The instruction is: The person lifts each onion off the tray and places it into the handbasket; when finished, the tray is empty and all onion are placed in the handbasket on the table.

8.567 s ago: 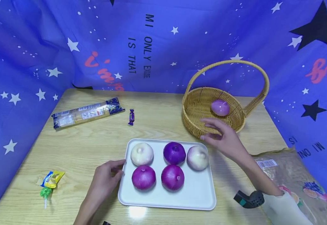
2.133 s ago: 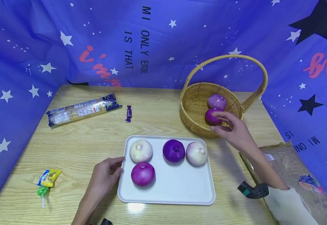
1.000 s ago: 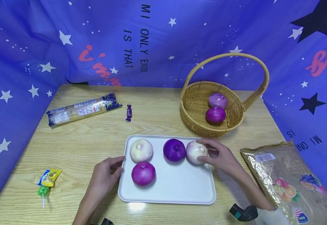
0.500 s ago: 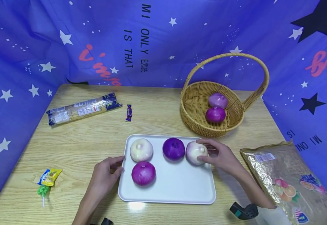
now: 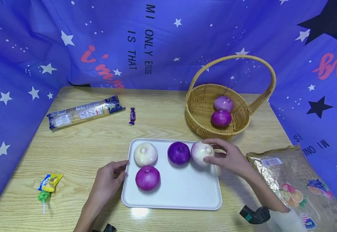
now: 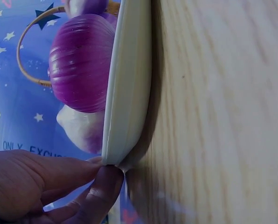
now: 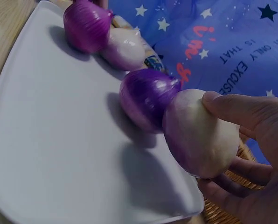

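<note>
Three onions (image 5: 178,154) sat on a white tray (image 5: 186,193) and two more in a wicker basket (image 5: 198,128), before a backdrop (image 5: 99,25) reading "ONLY EXCUSE" and "IS THAT," as the fingers (image 7: 220,196) of the right hand (image 5: 230,158) gripped a sixth, pale onion (image 5: 198,154) at the tray's far right corner. The left hand (image 5: 108,178) pinched its left edge.

Blue cloth (image 5: 168,79) hanging behind and along both sides, wrinkled at left. White stars (image 5: 67,38), few black stars (image 5: 319,107), red script (image 5: 104,74), black lettering (image 5: 149,40) running sideways. Pale wood-grain tabletop (image 5: 159,124) below; bright glare patch (image 5: 140,212) near front.
</note>
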The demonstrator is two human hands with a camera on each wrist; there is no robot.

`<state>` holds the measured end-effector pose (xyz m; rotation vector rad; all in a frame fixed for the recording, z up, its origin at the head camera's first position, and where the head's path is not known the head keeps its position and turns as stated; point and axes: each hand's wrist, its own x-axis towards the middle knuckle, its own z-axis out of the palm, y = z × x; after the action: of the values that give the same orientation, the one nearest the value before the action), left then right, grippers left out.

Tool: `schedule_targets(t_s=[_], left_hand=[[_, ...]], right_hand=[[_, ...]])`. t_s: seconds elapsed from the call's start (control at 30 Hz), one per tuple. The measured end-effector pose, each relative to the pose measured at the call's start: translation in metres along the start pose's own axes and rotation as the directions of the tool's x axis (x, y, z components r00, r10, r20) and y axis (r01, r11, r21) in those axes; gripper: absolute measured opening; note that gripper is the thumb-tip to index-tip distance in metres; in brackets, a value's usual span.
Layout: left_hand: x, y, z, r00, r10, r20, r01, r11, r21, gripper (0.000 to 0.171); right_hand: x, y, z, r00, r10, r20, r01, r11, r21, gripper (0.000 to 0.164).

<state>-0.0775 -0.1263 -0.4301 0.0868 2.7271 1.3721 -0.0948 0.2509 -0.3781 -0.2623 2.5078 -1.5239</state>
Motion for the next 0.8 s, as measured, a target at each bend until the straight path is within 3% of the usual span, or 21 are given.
schedule_targets(t_s=[0.2, 0.4, 0.8], left_hand=[[0.0, -0.001, 0.0, 1.0, -0.002, 0.004, 0.002, 1.0, -0.001, 0.036], [0.001, -0.002, 0.0, 1.0, -0.006, 0.005, 0.006, 1.0, -0.008, 0.036], [0.001, -0.002, -0.001, 1.0, -0.028, 0.012, 0.028, 1.0, -0.008, 0.036]], right_hand=[[0.006, -0.027, -0.012, 1.0, -0.023, 0.001, 0.023, 0.999, 0.023, 0.052], [0.019, -0.052, -0.03, 0.998, -0.046, -0.047, 0.043, 0.998, -0.05, 0.048], [0.071, -0.034, -0.068, 0.994, -0.022, -0.106, 0.006, 0.989, -0.15, 0.051]])
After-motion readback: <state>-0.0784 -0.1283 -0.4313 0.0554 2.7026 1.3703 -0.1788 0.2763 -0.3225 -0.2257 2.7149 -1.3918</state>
